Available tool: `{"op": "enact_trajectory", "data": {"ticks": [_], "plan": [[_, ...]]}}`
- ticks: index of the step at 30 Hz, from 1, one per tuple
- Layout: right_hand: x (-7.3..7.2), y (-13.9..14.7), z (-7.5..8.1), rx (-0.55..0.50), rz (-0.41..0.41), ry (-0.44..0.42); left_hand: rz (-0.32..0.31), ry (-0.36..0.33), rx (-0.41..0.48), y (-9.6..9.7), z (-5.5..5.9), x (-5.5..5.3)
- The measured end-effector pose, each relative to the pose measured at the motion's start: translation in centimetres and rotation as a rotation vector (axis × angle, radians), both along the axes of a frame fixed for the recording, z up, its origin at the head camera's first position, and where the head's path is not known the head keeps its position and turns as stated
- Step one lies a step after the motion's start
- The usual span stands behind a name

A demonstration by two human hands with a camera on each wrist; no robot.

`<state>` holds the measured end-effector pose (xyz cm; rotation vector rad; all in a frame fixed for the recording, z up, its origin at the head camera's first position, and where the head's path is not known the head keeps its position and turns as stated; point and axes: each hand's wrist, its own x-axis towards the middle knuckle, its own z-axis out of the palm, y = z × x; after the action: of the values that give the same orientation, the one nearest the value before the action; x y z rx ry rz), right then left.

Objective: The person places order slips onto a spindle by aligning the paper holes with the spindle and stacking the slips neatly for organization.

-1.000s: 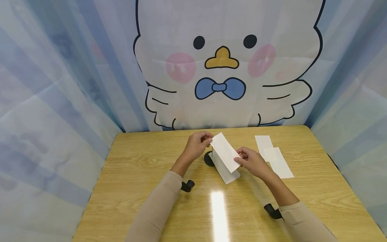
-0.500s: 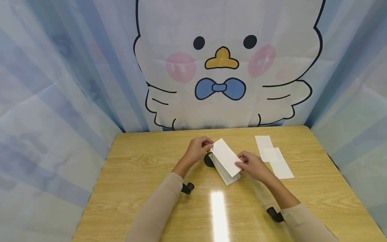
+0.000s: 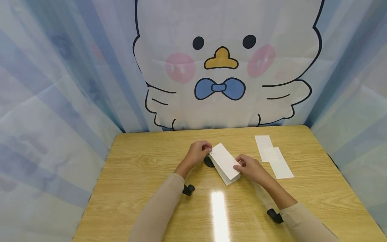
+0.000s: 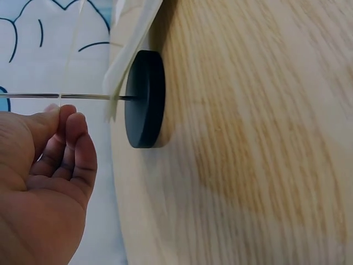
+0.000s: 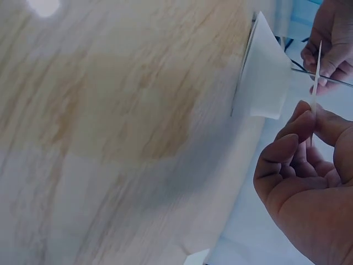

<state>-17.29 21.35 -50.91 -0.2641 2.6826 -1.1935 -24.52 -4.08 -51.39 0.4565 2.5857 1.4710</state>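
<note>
A receipt spike with a round black base (image 4: 144, 99) and a thin metal rod (image 4: 27, 95) stands near the middle of the table. The rod passes through the corner of a white paper slip (image 3: 224, 160), its tip showing above. My left hand (image 3: 196, 153) pinches that corner right beside the rod. The slip's right edge is held between thumb and fingers of my right hand (image 3: 250, 167). Lower on the rod, close to the base, sits more white paper (image 5: 263, 72), fanning out beneath the held slip. A gap separates the two in the left wrist view.
Two white slips lie overlapping at the right, the back one (image 3: 262, 143) partly under the front one (image 3: 281, 163). Both are on the wooden table (image 3: 145, 161). A printed curtain (image 3: 220, 111) hangs behind the table's far edge. Black wrist mounts (image 3: 274, 215) hang under the sleeves.
Both hands have lowered the slip along the rod toward the base. The rod's tip now stands out above the slip's corner, and the gap to the lower paper is narrower.
</note>
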Motion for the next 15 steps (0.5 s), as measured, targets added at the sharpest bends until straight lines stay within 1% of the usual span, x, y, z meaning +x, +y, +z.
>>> {"op": "enact_trajectory", "data": {"ticks": [7, 11, 15], "plan": [[0.2, -0.1, -0.8, 0.017, -0.013, 0.002, -0.027, -0.003, 0.01, 0.0, -0.8, 0.0], [0.3, -0.1, -1.4, 0.046, -0.006, 0.017, -0.02, 0.005, -0.025, 0.1, -1.1, 0.1], [0.5, -0.1, -1.7, 0.063, -0.001, 0.019, -0.017, 0.015, -0.082, 0.2, -1.3, 0.1]]}}
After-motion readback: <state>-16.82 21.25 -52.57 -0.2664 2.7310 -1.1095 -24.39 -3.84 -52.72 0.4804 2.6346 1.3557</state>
